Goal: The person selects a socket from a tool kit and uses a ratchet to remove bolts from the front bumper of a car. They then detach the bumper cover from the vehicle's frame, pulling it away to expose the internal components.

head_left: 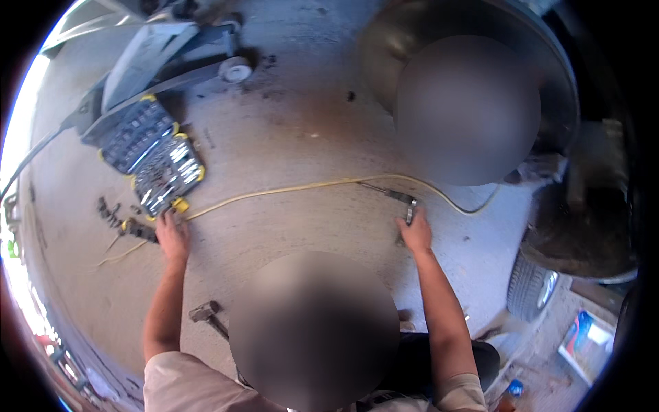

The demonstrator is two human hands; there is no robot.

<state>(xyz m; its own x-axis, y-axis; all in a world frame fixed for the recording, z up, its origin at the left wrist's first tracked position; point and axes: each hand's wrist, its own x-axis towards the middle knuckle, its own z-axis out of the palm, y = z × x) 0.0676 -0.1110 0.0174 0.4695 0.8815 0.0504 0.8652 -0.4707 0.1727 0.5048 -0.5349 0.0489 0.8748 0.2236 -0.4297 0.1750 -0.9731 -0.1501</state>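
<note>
On the right, my right hand [417, 235] is closed around the metal lower part of an L-shaped tool [398, 196]. A dark body and a long thin rod point left from it, reaching the yellow hose or cord [302, 187]; its exact kind is unclear. My left hand [173, 237] rests low at the near edge of an opened socket set case [168, 175], fingers stretched forward beside a yellow latch [180, 204]. A dark tool [139, 231] lies just left of that hand; whether they touch is unclear. Blur hides the fingertips.
A hammer [204, 312] lies near my left arm. Upper left stands a floor jack [147, 58] with a small wheel [235, 69]. A tyre [528, 285] and a large rounded dark panel [384, 48] are on the right. A shallow white box [587, 347] sits lower right.
</note>
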